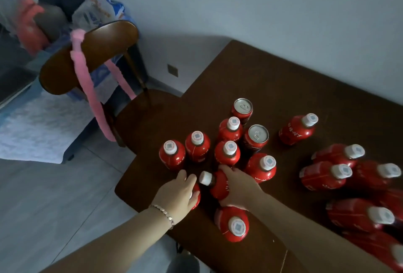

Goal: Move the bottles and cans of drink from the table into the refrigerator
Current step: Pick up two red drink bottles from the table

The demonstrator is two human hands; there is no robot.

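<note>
Several red drink bottles with white caps stand on the dark brown table (283, 89), along with two red cans (242, 108) (256, 137). My right hand (237, 187) grips a tilted red bottle (214, 182) near the table's left front corner. My left hand (177, 196) covers the top of another red bottle (196, 199) right beside it, its fingers curled round the cap. One more bottle (234, 222) stands just in front of my right hand. A further cluster of bottles (340, 174) fills the right side, blurred at the frame edge.
A brown wooden chair (87, 54) with a pink cloth (91, 89) draped over its back stands left of the table. Behind it is a low surface with bags and a blue cloth (35, 124). Grey tiled floor (43, 196) lies to the left; a white wall runs behind the table.
</note>
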